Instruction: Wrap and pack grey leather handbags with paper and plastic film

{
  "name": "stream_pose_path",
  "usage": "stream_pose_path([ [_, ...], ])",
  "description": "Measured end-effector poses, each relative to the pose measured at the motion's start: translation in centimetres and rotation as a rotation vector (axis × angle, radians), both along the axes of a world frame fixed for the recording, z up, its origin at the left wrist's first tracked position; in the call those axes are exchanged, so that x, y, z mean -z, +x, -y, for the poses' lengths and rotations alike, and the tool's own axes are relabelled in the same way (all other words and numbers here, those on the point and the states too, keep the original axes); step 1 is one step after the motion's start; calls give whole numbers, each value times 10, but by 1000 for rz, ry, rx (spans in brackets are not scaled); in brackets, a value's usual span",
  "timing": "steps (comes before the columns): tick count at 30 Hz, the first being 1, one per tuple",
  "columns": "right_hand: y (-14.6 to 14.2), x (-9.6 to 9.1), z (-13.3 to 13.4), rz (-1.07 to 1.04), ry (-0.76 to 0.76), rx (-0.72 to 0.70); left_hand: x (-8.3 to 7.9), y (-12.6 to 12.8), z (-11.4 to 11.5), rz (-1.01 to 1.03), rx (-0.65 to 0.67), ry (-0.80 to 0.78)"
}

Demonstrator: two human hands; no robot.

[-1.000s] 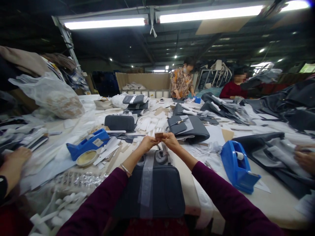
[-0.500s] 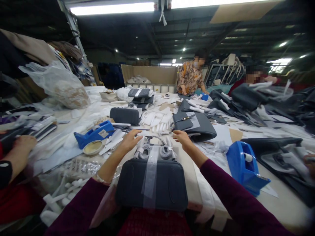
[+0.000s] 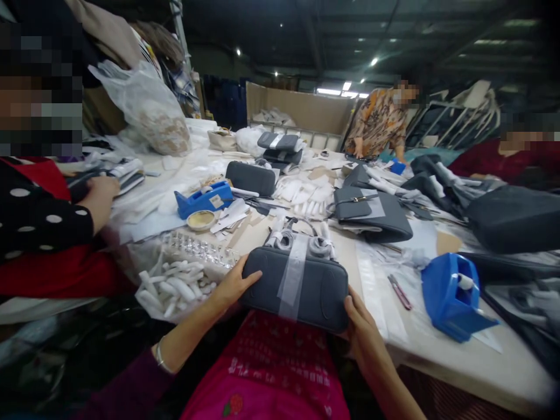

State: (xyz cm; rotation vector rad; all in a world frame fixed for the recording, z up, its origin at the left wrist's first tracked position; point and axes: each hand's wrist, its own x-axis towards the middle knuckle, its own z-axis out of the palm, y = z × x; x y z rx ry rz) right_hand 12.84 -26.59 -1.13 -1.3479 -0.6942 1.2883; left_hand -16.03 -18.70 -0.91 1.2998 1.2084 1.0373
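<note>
A dark blue-grey handbag [image 3: 266,286] lies at the table's near edge, its base toward me. A strip of clear tape [image 3: 292,280] runs across it, and wrapped straps and handles show at its far side. My left hand [image 3: 240,281] grips the bag's left end, thumb on top. At the right end, my right hand [image 3: 359,315] holds the bag with its thumb at the edge and the other fingers partly hidden. Left of the bag sits a plastic bag of white foam rolls [image 3: 179,286].
Blue tape dispensers stand left [image 3: 203,199] and right [image 3: 450,297]. Pink-handled snips [image 3: 399,291] lie near the right one. A flap bag [image 3: 371,213] and a pile of white rolls [image 3: 304,195] lie beyond. Co-workers are at left, back and right; one's hand [image 3: 102,198] rests on bags.
Both my hands have come back from the far side of the handbag to its two ends and taken hold. My view has turned left and down.
</note>
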Motion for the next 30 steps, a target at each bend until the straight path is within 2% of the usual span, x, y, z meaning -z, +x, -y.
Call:
stream_pose_path([
  [3, -5, 2, -9, -50, -22, -12, 5, 7, -6, 32, -55, -19],
  [8, -3, 6, -34, 32, 146, 54, 4, 16, -20, 83, -100, -14],
  [12, -2, 7, -48, 138, 200, 88, 3, 19, -29, 135, -115, -24],
  [15, -6, 8, -44, 205, 219, 121, 3, 19, -34, 138, -139, -44],
  [20, -15, 12, -19, 284, 198, 161, 10, 19, -35, 124, -151, -104],
  [23, -16, 14, -8, 273, 234, 175, 14, 15, -39, 33, -165, -106],
  [25, -13, 16, -6, 241, 259, 166, 7, 15, -45, -171, -171, -14],
  [27, -9, 17, -7, 233, 260, 147, -11, 25, -52, -460, -157, 231],
  [29, -6, 17, -8, 266, 242, 142, -40, 47, -60, -715, -43, 564],
  [30, -5, 17, -9, 292, 234, 146, -56, 64, -65, -791, 87, 693],
])
